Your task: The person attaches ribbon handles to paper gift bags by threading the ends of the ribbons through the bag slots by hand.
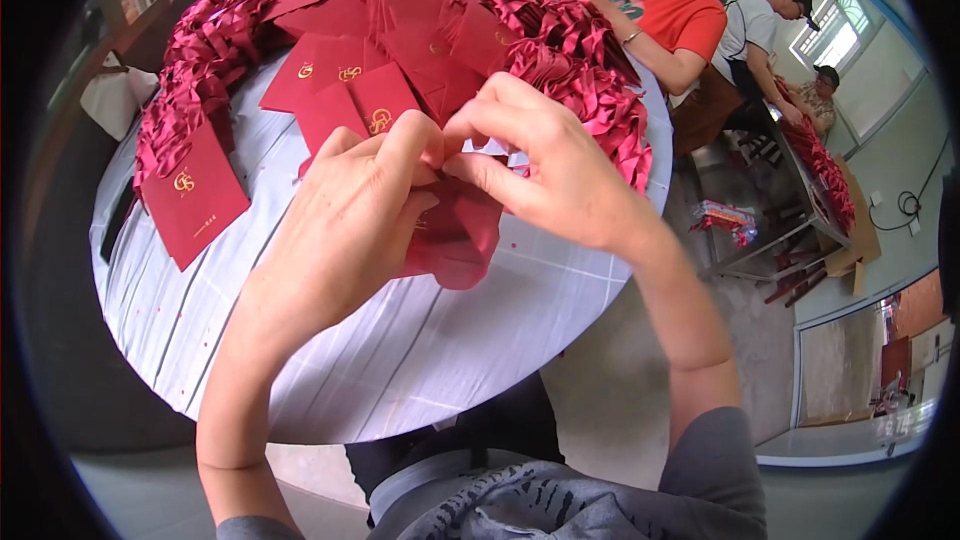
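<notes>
In front of me, over the near part of the table, hangs a dark red envelope (458, 225) with a looser, see-through red end at its bottom. My left hand (345, 205) is closed, thumb and fingers pinching near its upper edge. My right hand (545, 155) meets it there, index finger and thumb bent together in a pinch. The exact spot between the fingertips is mostly hidden. Just beyond my hands lies a spread pile of flat red envelopes (385, 98) with gold emblems.
The round table (330, 385) has a pale striped cloth. Heaps of envelopes with red ribbons (205, 60) lie at left, and more ribbons (590, 75) at right. A person in a red shirt (665, 15) works across the table. Other people work at a metal-framed table (770, 250) farther right.
</notes>
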`<state>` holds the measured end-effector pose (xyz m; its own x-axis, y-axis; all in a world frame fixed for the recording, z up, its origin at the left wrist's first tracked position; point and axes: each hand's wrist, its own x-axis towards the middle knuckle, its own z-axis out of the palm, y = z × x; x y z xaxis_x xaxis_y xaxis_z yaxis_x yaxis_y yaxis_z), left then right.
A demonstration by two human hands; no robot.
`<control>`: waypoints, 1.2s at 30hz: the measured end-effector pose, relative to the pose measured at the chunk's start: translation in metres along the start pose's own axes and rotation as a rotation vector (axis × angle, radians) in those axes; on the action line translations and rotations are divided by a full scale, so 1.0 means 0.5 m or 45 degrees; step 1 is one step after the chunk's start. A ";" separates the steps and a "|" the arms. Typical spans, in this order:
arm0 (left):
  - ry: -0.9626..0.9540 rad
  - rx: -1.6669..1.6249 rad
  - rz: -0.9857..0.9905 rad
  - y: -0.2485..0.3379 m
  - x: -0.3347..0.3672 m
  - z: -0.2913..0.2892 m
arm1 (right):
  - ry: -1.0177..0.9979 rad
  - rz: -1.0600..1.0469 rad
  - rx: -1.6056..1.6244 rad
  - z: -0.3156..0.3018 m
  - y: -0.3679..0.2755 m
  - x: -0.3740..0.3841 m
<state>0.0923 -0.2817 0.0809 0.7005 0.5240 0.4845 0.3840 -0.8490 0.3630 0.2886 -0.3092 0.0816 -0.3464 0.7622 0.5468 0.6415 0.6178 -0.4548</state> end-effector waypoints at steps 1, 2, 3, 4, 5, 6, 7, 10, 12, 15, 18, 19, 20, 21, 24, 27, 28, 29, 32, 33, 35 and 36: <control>0.046 0.010 0.015 0.001 -0.005 0.003 | -0.063 -0.004 -0.041 -0.006 0.001 0.014; 0.054 0.034 0.003 -0.002 -0.010 0.008 | -0.236 0.076 -0.051 -0.023 -0.007 0.032; 0.037 0.048 -0.002 0.002 -0.017 0.010 | -0.410 0.150 -0.054 -0.037 -0.014 0.051; 0.109 0.046 -0.008 0.005 -0.019 0.017 | -0.487 0.146 -0.109 -0.038 -0.006 0.066; 0.180 0.045 -0.014 0.005 -0.020 0.023 | -0.602 0.170 -0.208 -0.043 -0.009 0.079; 0.162 0.045 -0.005 0.003 -0.021 0.028 | -0.716 0.198 -0.311 -0.051 -0.022 0.094; 0.213 0.093 0.038 0.003 -0.018 0.032 | -0.842 0.206 -0.432 -0.054 -0.024 0.108; 0.270 0.145 0.076 0.003 -0.015 0.040 | -1.129 0.247 -0.413 -0.057 -0.036 0.139; 0.293 0.156 0.064 0.004 -0.019 0.038 | -1.143 0.261 -0.259 -0.060 -0.025 0.142; 0.273 0.192 0.145 0.011 -0.022 0.034 | -1.160 0.299 0.045 -0.059 0.002 0.129; 0.236 0.202 0.115 0.014 -0.024 0.034 | -0.847 0.331 0.190 -0.042 0.032 0.089; 0.225 0.191 0.105 0.013 -0.024 0.030 | -0.852 0.331 0.194 -0.038 0.030 0.081; 0.221 0.190 0.099 0.011 -0.024 0.026 | -0.750 0.359 0.271 -0.033 0.028 0.072; 0.210 0.174 0.103 0.009 -0.023 0.023 | -0.644 0.390 0.344 -0.029 0.026 0.063; 0.159 0.160 0.079 0.002 -0.020 0.017 | -0.502 0.436 0.353 -0.013 0.022 0.055; 0.192 0.090 0.003 -0.003 -0.019 0.016 | -0.354 0.448 0.379 0.002 0.020 0.055; 0.187 0.091 0.010 -0.003 -0.019 0.016 | -0.332 0.493 0.415 0.008 0.022 0.054; 0.193 0.101 0.008 -0.004 -0.019 0.017 | -0.309 0.538 0.451 0.012 0.023 0.054; 0.197 0.118 0.006 -0.006 -0.017 0.020 | -0.363 0.546 0.391 0.012 0.021 0.063; 0.204 0.128 0.000 -0.005 -0.016 0.022 | -0.408 0.537 0.345 0.012 0.025 0.067; 0.137 0.112 0.017 0.005 -0.016 0.018 | -0.382 0.340 0.315 0.010 0.052 0.093; 0.077 0.091 0.030 0.008 -0.017 0.018 | -0.345 0.306 0.332 0.007 0.066 0.112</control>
<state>0.0932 -0.2903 0.0712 0.6733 0.5049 0.5402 0.4110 -0.8629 0.2942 0.2880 -0.2452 0.0947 -0.3978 0.8919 0.2153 0.5438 0.4182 -0.7276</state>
